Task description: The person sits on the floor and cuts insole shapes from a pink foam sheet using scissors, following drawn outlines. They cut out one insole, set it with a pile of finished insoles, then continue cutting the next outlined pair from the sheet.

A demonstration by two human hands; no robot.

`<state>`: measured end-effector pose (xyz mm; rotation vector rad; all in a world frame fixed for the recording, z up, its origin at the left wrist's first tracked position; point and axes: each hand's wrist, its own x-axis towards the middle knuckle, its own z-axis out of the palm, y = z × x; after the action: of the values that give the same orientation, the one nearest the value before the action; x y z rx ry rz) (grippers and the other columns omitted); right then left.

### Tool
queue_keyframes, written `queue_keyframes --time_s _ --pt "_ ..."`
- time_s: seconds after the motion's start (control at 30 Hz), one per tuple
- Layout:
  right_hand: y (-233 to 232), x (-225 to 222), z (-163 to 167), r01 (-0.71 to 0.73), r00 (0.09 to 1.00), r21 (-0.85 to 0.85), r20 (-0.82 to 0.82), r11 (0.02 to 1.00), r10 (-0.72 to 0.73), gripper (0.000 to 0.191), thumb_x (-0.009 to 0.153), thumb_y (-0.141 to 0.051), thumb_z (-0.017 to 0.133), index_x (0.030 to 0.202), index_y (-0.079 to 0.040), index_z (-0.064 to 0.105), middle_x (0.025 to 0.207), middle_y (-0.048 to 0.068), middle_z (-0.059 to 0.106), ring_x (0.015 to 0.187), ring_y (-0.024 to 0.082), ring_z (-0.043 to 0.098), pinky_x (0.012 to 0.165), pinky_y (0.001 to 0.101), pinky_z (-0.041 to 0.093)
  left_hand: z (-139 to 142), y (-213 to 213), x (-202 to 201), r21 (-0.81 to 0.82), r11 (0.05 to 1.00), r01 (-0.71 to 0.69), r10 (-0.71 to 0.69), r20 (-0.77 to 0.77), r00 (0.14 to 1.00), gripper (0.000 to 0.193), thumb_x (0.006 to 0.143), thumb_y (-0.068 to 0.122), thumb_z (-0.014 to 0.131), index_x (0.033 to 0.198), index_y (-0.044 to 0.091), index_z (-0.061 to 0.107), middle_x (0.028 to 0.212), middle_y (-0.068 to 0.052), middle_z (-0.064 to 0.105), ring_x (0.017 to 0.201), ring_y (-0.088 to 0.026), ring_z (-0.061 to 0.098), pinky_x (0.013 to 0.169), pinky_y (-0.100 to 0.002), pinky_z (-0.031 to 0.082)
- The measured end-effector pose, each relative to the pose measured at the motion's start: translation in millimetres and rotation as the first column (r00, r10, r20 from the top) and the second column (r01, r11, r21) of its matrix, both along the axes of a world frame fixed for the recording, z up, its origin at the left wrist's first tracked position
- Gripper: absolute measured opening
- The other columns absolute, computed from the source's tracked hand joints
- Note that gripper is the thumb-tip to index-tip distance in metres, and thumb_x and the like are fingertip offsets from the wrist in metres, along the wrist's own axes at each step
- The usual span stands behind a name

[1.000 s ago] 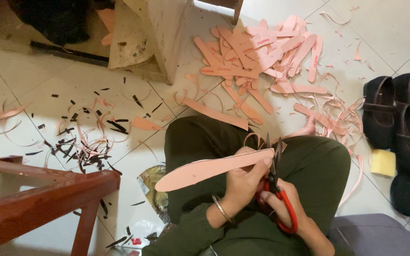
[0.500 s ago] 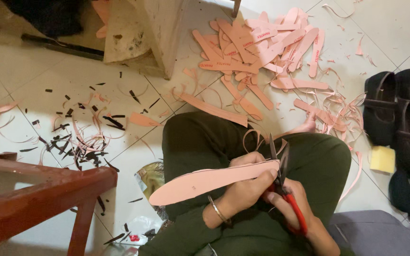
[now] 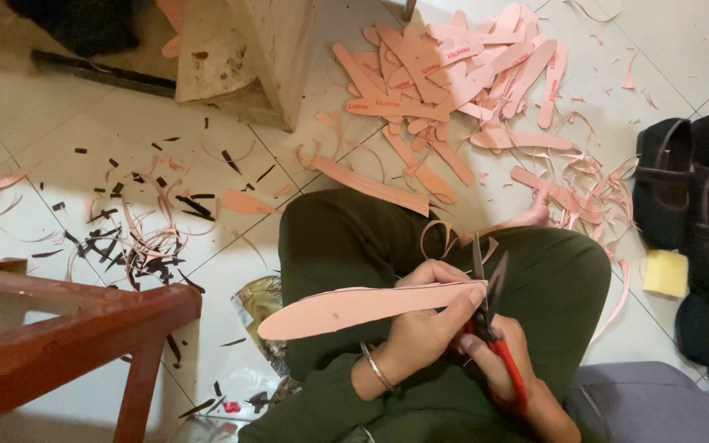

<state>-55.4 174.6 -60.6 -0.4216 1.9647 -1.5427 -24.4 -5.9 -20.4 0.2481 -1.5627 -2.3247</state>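
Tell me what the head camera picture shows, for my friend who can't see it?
Someone sitting on a tiled floor holds a long pink insole piece in the left hand and trims its end with red-handled scissors in the right hand. A pile of pink cut pieces lies ahead, with black shoes on the right and a red wooden stool on the left.

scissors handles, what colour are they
Red, seen in the head view: the scissors in the right hand have red handles and dark blades.
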Motion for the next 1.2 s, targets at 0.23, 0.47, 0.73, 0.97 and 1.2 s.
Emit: queue_keyframes --time_s 0.23,0.47,0.73,0.97,1.2 --pt "3 -2 6 -0.019 1.0 -0.028 0.017 0.999 0.02 0.011 0.084 -0.006 0.058 0.076 0.0 0.064 0.067 0.005 0.065 0.059 0.014 0.06 0.056 0.0292 0.049 -2 -2 -2 0.103 0.991 0.087 -0.094 0.065 0.993 0.016 0.095 0.008 0.075 0.096 -0.002 0.062 0.088 -0.005 0.071 0.078 -0.006 0.064 0.069 -0.024 0.055" --pt "10 0 0 0.091 0.974 0.034 0.204 0.995 -0.096 0.014 0.085 -0.007 0.061 0.074 0.002 0.061 0.059 0.009 0.059 0.048 0.016 0.053 0.044 0.0307 0.044 0 -14 -6 0.137 0.97 0.2 -0.212 0.079 0.974 0.015 0.096 0.009 0.074 0.096 -0.001 0.062 0.084 -0.004 0.069 0.075 -0.005 0.064 0.068 -0.022 0.054" --pt "24 -21 -2 0.067 0.982 -0.096 0.185 0.993 -0.048 0.021 0.088 -0.018 0.067 0.098 0.0 0.064 0.08 0.004 0.064 0.07 0.013 0.059 0.063 0.0292 0.049 0 -31 -13 0.088 0.897 0.434 -0.443 0.195 0.875 0.027 0.087 0.011 0.077 0.093 0.003 0.052 0.075 -0.003 0.066 0.068 -0.007 0.064 0.057 -0.022 0.051" --pt "26 -18 2 0.043 0.986 -0.039 0.163 0.998 -0.036 0.019 0.086 -0.01 0.068 0.1 0.003 0.068 0.084 0.007 0.07 0.077 0.015 0.064 0.072 0.0316 0.053 2 -35 -15 0.17 0.815 0.554 -0.579 0.227 0.783 0.027 0.083 0.013 0.081 0.089 0.002 0.057 0.076 -0.005 0.069 0.065 -0.007 0.065 0.056 -0.023 0.053" --pt "24 -11 -2 0.171 0.973 -0.061 0.168 0.983 -0.159 0.026 0.085 -0.01 0.066 0.109 0.001 0.066 0.083 0.008 0.071 0.075 0.017 0.066 0.07 0.0321 0.054 -9 -28 -7 0.26 0.86 0.439 -0.484 0.14 0.864 0.019 0.09 0.01 0.077 0.096 -0.003 0.065 0.083 -0.005 0.072 0.07 -0.009 0.065 0.062 -0.023 0.054"
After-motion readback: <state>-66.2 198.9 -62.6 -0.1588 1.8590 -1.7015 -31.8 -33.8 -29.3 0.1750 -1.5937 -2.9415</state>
